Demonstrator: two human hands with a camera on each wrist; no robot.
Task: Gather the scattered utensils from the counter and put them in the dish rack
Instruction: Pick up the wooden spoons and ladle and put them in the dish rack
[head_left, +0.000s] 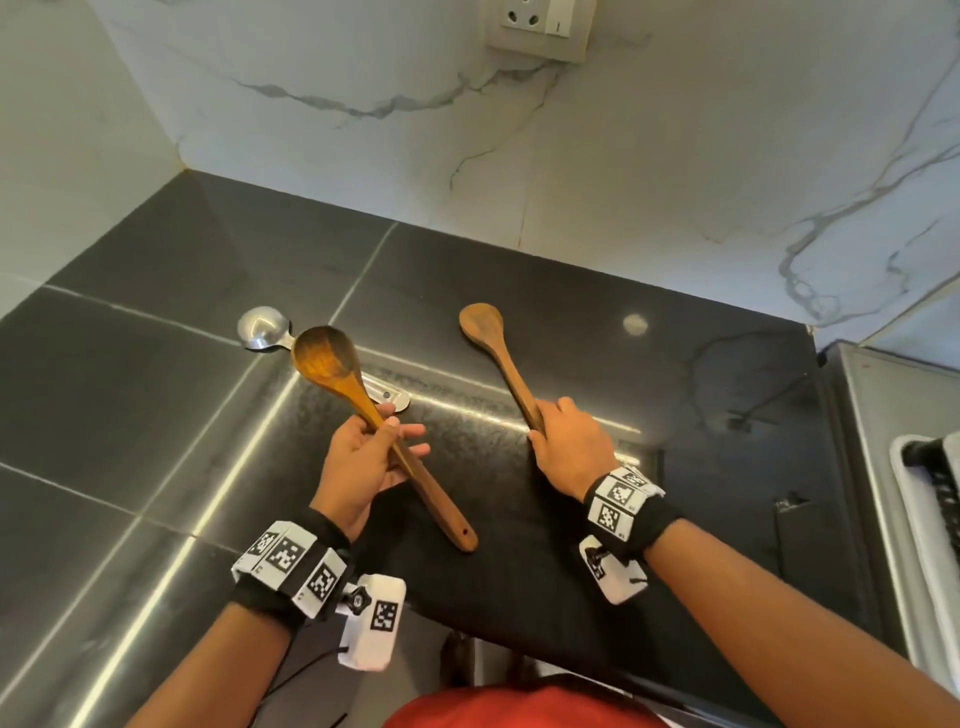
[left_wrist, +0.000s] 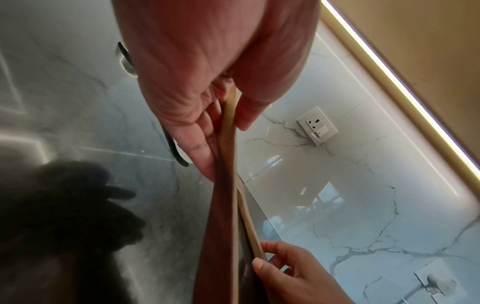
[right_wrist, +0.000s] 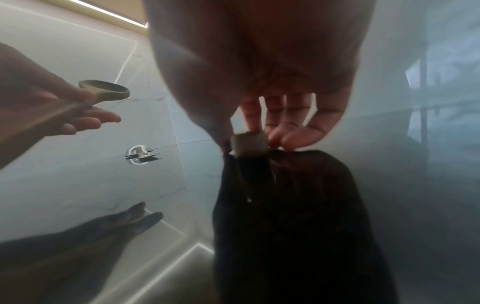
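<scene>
My left hand (head_left: 382, 434) holds a large wooden spoon (head_left: 332, 358) by the middle of its handle, lifted off the black counter (head_left: 156, 389), bowl pointing away. In the left wrist view its handle (left_wrist: 227, 185) runs between thumb and fingers. A slimmer wooden spoon (head_left: 483, 322) lies on the counter to the right. My right hand (head_left: 550, 423) grips its near handle end; the right wrist view shows the fingertips (right_wrist: 285, 135) pinching that end (right_wrist: 248, 146). A steel scoop (head_left: 262, 327) lies behind the large spoon, partly hidden by it.
The white dish rack (head_left: 904, 519) sits at the far right edge, beside a steel sink rim (head_left: 857, 415). A marble wall (head_left: 571, 156) with a socket (head_left: 540, 26) stands behind the counter.
</scene>
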